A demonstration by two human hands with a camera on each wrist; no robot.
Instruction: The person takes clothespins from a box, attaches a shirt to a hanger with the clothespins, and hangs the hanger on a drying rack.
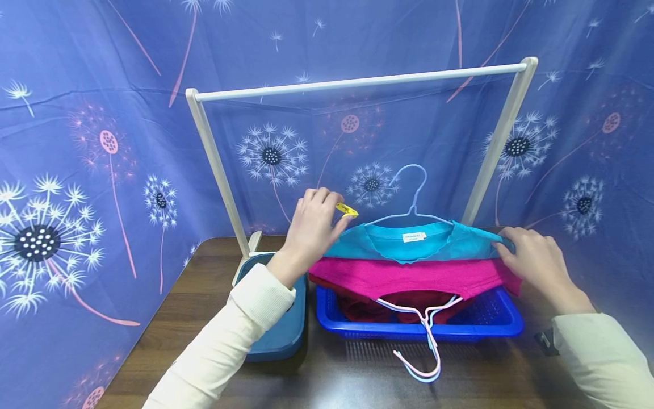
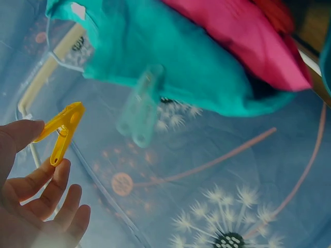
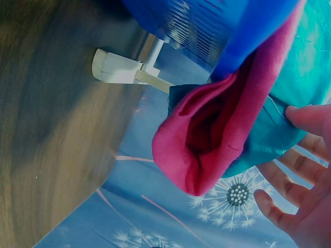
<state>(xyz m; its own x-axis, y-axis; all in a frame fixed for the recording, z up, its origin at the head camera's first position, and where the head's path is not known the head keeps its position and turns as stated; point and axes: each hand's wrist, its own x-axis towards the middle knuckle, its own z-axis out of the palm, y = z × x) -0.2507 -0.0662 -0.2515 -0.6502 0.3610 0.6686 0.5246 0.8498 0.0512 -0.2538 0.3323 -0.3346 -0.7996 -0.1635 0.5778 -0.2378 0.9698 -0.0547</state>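
My left hand (image 1: 313, 227) pinches a yellow clothespin (image 2: 63, 129) between thumb and fingertips, its jaws pointing up in the left wrist view. Near it, a translucent green clothespin (image 2: 142, 106) is clipped to the edge of a teal shirt (image 1: 347, 243). That shirt hangs on a pale blue hanger (image 1: 413, 211) whose hook points up. At the shirt's other end, my right hand (image 1: 536, 264) holds the teal cloth between thumb and fingers. Beneath lies a pink garment (image 1: 409, 275), with a pink hanger (image 1: 434, 341) and a bluish one hooking toward the front.
A blue perforated basket (image 1: 409, 329) on the brown table (image 1: 168, 335) holds dark red cloth (image 1: 357, 307). Left of it stands a blue-grey bin (image 1: 278, 343), partly behind my left forearm. Behind rises a wooden rack (image 1: 217, 165) with a white rail (image 1: 357, 85), before a dandelion-print curtain.
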